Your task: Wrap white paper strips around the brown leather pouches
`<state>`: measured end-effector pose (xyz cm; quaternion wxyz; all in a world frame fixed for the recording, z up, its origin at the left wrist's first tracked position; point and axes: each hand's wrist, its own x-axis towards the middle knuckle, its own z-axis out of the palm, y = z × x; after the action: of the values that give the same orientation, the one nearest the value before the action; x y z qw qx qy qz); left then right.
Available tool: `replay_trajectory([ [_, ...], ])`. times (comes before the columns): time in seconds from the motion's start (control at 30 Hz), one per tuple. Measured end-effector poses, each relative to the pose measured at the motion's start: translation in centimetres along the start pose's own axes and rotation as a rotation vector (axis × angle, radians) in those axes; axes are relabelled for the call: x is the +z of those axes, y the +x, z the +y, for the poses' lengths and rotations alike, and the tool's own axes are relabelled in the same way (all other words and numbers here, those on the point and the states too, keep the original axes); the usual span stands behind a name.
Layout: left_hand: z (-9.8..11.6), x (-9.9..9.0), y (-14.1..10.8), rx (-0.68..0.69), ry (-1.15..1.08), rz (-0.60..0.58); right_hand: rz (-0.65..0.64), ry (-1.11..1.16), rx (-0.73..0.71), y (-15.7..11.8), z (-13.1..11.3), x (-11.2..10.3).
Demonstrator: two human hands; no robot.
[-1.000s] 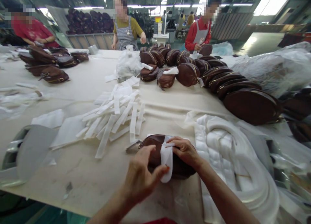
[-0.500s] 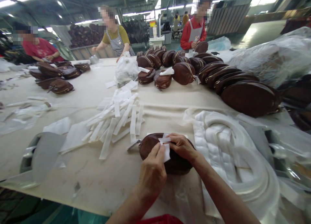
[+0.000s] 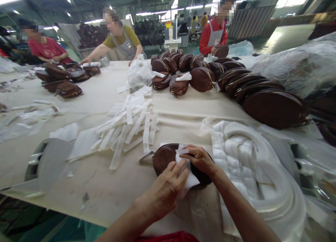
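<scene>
A dark brown oval leather bag (image 3: 164, 159) lies on the table right in front of me, its zipper pull (image 3: 147, 156) sticking out at the left. Across its upper face runs a white foam strip (image 3: 193, 180), folded around something I cannot make out. My right hand (image 3: 198, 158) pinches the strip's upper end between thumb and fingers. Lower down, my left hand (image 3: 168, 184) presses its closed fingers on the strip, over the bag. Both hands partly cover the bag.
Loose white foam strips (image 3: 131, 125) lie in a pile ahead and left. A roll of white foam (image 3: 283, 196) lies at the right. Rows of brown bags (image 3: 273, 107) stand beyond it. Grey tape dispenser (image 3: 49, 161) at the left. Several co-workers (image 3: 123, 39) stand across the table.
My left hand has moved along the white strip toward the lower right, and more of the strip now shows below it. My right hand stays at the upper end.
</scene>
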<state>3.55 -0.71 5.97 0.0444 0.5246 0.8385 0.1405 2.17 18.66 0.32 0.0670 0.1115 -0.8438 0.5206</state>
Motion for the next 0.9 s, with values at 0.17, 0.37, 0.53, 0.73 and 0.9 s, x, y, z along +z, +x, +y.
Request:
replay_trajectory([
  [0.17,-0.5,1.2,0.9,0.050,-0.050,0.359,0.042,0.115,0.054,-0.1,0.1,0.2],
  [0.37,-0.7,4.0,-0.2,0.125,0.064,0.641,0.051,0.117,0.084,-0.2,0.0,0.4],
  [0.53,-2.0,4.9,-1.3,0.278,0.108,0.617,0.113,0.090,0.015,-0.2,0.1,0.6],
  [0.73,-2.6,4.8,-1.1,0.292,0.066,0.538,0.127,-0.001,-0.081,-0.3,-0.2,0.6],
  [0.9,-2.3,4.7,-1.2,0.275,0.041,0.537,0.139,-0.116,-0.216,-0.8,-0.5,0.4],
])
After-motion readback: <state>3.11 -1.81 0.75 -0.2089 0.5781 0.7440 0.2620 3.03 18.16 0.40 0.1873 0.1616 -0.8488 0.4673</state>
